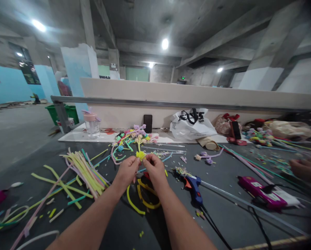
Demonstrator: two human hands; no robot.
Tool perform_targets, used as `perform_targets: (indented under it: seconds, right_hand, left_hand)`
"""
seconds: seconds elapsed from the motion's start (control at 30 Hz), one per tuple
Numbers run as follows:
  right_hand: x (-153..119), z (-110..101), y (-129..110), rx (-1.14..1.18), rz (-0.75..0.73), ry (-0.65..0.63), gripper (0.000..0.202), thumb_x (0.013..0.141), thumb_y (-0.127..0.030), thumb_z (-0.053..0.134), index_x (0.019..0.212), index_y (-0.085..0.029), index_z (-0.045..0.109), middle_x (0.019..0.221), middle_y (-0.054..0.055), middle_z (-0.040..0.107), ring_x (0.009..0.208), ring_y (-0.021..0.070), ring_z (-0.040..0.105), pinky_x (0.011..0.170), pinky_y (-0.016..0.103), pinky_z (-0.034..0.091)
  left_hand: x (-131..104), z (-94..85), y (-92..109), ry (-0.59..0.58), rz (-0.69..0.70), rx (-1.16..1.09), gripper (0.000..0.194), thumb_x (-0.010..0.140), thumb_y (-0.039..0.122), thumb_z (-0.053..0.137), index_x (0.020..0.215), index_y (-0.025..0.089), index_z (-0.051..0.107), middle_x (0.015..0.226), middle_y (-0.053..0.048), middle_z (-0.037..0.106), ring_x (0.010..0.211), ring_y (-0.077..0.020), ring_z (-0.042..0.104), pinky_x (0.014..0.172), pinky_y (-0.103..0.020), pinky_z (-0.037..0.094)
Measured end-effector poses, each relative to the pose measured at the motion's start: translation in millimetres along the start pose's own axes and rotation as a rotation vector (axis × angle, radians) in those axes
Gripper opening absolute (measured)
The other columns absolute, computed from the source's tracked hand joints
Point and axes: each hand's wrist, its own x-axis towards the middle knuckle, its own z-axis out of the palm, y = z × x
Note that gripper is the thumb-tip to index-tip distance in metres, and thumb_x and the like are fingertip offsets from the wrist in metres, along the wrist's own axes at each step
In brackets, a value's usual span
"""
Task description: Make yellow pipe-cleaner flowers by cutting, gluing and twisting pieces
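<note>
My left hand (128, 169) and my right hand (156, 170) meet over the middle of the dark table, fingertips pinching a small yellow fuzzy flower (140, 155) between them. Under my wrists lies a tool with yellow curved handles (149, 205), partly hidden by my right hand; its working end cannot be made out. A curved yellow pipe cleaner (131, 203) rests beside it. Left of my hands is a bundle of yellow and pink pipe cleaners (86, 173). Behind the held flower sits a pile of finished-looking coloured fuzzy pieces (131, 137).
A blue glue gun (194, 189) with a long clear stick lies right of my hands. Farther right are a magenta device (265, 194) and another person's hand (306, 170). Along the back ledge stand a clear cup (92, 127), a dark phone (148, 123) and a white bag (192, 126).
</note>
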Motion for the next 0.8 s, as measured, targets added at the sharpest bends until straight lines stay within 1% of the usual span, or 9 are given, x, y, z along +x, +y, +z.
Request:
perform_targets:
  seconds: [0.13, 0.3, 0.4, 0.53, 0.63, 0.7, 0.8]
  right_hand:
    - [2, -2, 0, 0.083, 0.035, -0.005, 0.016, 0.07, -0.033, 0.056, 0.072, -0.017, 0.055, 0.062, -0.004, 0.051, 0.058, 0.0115, 0.045, 0.057, 0.024, 0.038]
    - [2, -4, -1, 0.122, 0.077, -0.027, 0.015, 0.068, -0.031, 0.058, 0.067, -0.018, 0.053, 0.058, -0.005, 0.049, 0.055, 0.0109, 0.044, 0.056, 0.024, 0.037]
    - [3, -4, -2, 0.127, 0.092, -0.055, 0.014, 0.067, -0.03, 0.058, 0.064, -0.017, 0.052, 0.057, -0.005, 0.047, 0.053, 0.0103, 0.041, 0.054, 0.023, 0.035]
    - [5, -5, 0, 0.112, 0.087, -0.07, 0.014, 0.066, -0.028, 0.059, 0.062, -0.017, 0.052, 0.056, -0.006, 0.045, 0.053, 0.0098, 0.038, 0.053, 0.022, 0.032]
    - [5, -5, 0, 0.108, 0.078, -0.075, 0.012, 0.066, -0.027, 0.059, 0.062, -0.017, 0.052, 0.057, -0.005, 0.045, 0.054, 0.01, 0.038, 0.053, 0.022, 0.031]
    - [5, -5, 1, 0.104, 0.076, -0.071, 0.012, 0.067, -0.027, 0.058, 0.062, -0.017, 0.053, 0.056, -0.005, 0.045, 0.054, 0.0102, 0.038, 0.053, 0.023, 0.031]
    - [4, -5, -1, 0.087, 0.074, -0.061, 0.011, 0.066, -0.025, 0.06, 0.06, -0.017, 0.055, 0.056, -0.005, 0.047, 0.054, 0.0107, 0.038, 0.054, 0.023, 0.031]
  left_hand:
    - [-3, -0.1, 5, 0.047, 0.11, 0.166, 0.023, 0.076, 0.035, 0.052, 0.058, 0.021, 0.051, 0.039, 0.008, 0.039, 0.029, -0.0074, 0.034, 0.033, -0.02, 0.019]
    - [-6, 1.7, 11, 0.048, 0.181, 0.298, 0.022, 0.074, 0.029, 0.053, 0.054, 0.021, 0.05, 0.04, 0.006, 0.038, 0.036, -0.0091, 0.037, 0.037, -0.02, 0.022]
    - [-6, 2.1, 12, 0.041, 0.195, 0.357, 0.023, 0.076, 0.032, 0.051, 0.056, 0.021, 0.049, 0.043, 0.006, 0.04, 0.037, -0.0088, 0.037, 0.037, -0.02, 0.022]
    - [-5, 0.3, 12, 0.036, 0.208, 0.412, 0.023, 0.077, 0.037, 0.047, 0.063, 0.02, 0.051, 0.046, 0.007, 0.038, 0.037, -0.0082, 0.037, 0.037, -0.019, 0.023]
    - [-4, -1.1, 11, 0.036, 0.211, 0.431, 0.026, 0.079, 0.039, 0.044, 0.066, 0.018, 0.053, 0.048, 0.007, 0.041, 0.036, -0.0077, 0.037, 0.037, -0.019, 0.024]
    - [-4, -1.6, 10, 0.042, 0.205, 0.434, 0.026, 0.079, 0.039, 0.043, 0.066, 0.018, 0.052, 0.046, 0.007, 0.042, 0.035, -0.0076, 0.038, 0.036, -0.019, 0.024]
    - [-3, -2.3, 6, 0.058, 0.187, 0.422, 0.027, 0.079, 0.039, 0.043, 0.063, 0.018, 0.051, 0.041, 0.008, 0.038, 0.031, -0.0074, 0.037, 0.035, -0.019, 0.024]
